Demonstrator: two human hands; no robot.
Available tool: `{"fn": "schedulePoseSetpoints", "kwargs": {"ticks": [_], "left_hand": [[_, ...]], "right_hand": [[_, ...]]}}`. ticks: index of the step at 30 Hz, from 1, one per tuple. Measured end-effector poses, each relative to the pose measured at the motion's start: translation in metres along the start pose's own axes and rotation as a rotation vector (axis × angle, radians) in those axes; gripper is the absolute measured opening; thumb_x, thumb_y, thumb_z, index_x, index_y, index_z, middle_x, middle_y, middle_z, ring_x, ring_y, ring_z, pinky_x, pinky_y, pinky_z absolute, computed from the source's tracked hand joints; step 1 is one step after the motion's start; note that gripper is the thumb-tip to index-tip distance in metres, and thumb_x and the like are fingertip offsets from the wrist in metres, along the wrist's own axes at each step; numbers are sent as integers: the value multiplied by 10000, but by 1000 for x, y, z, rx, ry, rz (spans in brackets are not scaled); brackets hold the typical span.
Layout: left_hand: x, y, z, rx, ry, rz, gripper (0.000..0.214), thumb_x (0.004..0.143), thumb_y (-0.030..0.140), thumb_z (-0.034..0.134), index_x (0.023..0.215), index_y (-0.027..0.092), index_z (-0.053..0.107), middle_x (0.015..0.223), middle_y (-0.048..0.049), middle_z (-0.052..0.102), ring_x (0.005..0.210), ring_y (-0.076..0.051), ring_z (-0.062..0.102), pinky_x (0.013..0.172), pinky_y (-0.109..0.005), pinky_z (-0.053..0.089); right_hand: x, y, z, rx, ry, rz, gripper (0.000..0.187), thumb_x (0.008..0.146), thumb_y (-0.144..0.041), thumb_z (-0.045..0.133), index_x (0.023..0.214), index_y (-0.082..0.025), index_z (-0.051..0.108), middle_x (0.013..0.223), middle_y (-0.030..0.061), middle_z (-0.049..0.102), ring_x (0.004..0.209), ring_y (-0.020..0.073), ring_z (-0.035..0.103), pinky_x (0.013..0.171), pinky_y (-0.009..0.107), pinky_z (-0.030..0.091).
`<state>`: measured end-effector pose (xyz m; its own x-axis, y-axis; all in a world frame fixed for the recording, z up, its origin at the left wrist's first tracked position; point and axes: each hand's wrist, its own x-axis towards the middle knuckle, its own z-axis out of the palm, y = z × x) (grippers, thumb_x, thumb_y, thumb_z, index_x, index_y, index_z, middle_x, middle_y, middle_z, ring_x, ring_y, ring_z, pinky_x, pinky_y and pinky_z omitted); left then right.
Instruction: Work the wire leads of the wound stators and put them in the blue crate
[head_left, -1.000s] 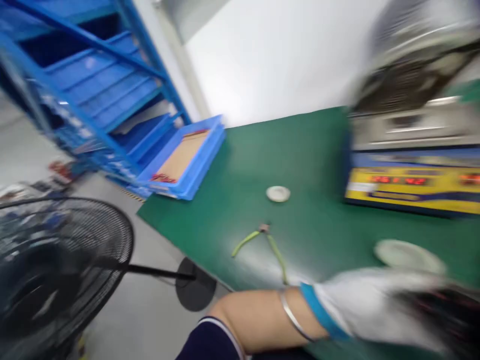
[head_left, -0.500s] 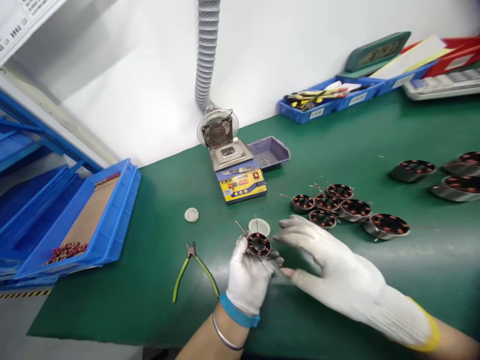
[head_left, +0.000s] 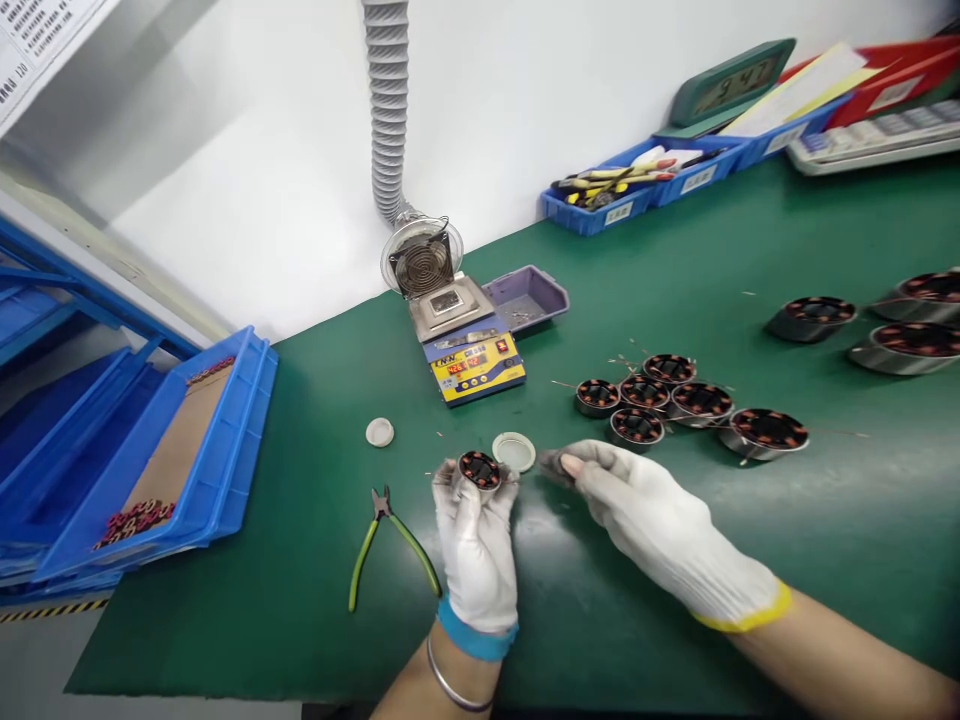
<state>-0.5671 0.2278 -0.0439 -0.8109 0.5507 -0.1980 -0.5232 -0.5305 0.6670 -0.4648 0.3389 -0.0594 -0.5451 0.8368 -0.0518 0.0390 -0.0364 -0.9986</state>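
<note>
In my gloved left hand point(head_left: 478, 560) is a small round motor stator point(head_left: 480, 470), dark inside with copper windings and a metal rim, tilted up toward me. The fingers are wrapped round its sides. My gloved right hand point(head_left: 645, 515) hovers to the right of it, thumb and fingertips pressed together; whatever may be between them is hidden. A shallow round white lid point(head_left: 514, 452) lies on the table just beyond the stator. Green-handled cutters point(head_left: 382, 503) lie to the left of my left hand, jaws pointing away.
Several stators point(head_left: 643, 392) with wire leads stand beyond my right hand, larger ones point(head_left: 811, 318) farther right. A yellow-blue solder pot point(head_left: 480, 370) stands under a fume hose point(head_left: 388, 110), beside a purple tray point(head_left: 529, 298). Blue bins point(head_left: 232, 450) are at left; a small white cap point(head_left: 380, 432) lies nearby.
My right hand has gone from spread fingers to a pinch. My left hand has turned the stator, and its upright wire leads no longer show. The whole view has shifted slightly.
</note>
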Motion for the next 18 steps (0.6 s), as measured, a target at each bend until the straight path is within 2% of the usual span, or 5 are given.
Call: {"fn": "schedulePoseSetpoints", "kwargs": {"ticks": [2, 7, 11, 14, 18], "left_hand": [[1, 1, -2, 19, -6, 37, 575, 620, 449, 1030, 1040, 273, 678, 1000, -16, 765, 960, -217, 750, 1033, -504, 581], [-2, -1, -2, 65, -35, 44, 563, 634, 440, 1021, 1029, 276, 656, 1003, -10, 765, 980, -219, 752, 1036, -499, 581], [-2, 2, 1, 15, -54, -13, 526, 615, 355, 1016, 972, 256, 642, 952, -10, 763, 979, -227, 760, 1055, -510, 576], [0, 6, 3, -15, -33, -53, 464, 632, 276, 990, 932, 246, 637, 947, -8, 771, 998, -226, 768, 1080, -495, 564], [1, 6, 2, -47, -28, -75, 422, 649, 251, 974, 923, 242, 653, 952, -21, 788, 996, -228, 773, 1064, -466, 575]], "right_hand": [[-4, 0, 1, 38, -72, 87, 420, 764, -604, 770, 877, -202, 718, 737, 68, 720, 590, 206, 638, 530, 340, 556], [-5, -14, 9, -221, -117, -327, 220, 873, -435, 659, 850, -243, 764, 1038, 94, 804, 1056, 281, 757, 954, 397, 625], [8, -26, 2, -444, -83, -627, 248, 952, -280, 548, 758, -246, 699, 951, 79, 793, 984, 257, 768, 889, 378, 641], [15, -29, -5, -574, -71, -791, 127, 915, -255, 622, 898, -238, 747, 1002, 80, 800, 964, 269, 777, 831, 388, 660], [16, -22, -3, -673, -46, -862, 193, 922, -260, 659, 1075, -236, 774, 1043, 74, 809, 974, 271, 786, 854, 392, 669]]}}
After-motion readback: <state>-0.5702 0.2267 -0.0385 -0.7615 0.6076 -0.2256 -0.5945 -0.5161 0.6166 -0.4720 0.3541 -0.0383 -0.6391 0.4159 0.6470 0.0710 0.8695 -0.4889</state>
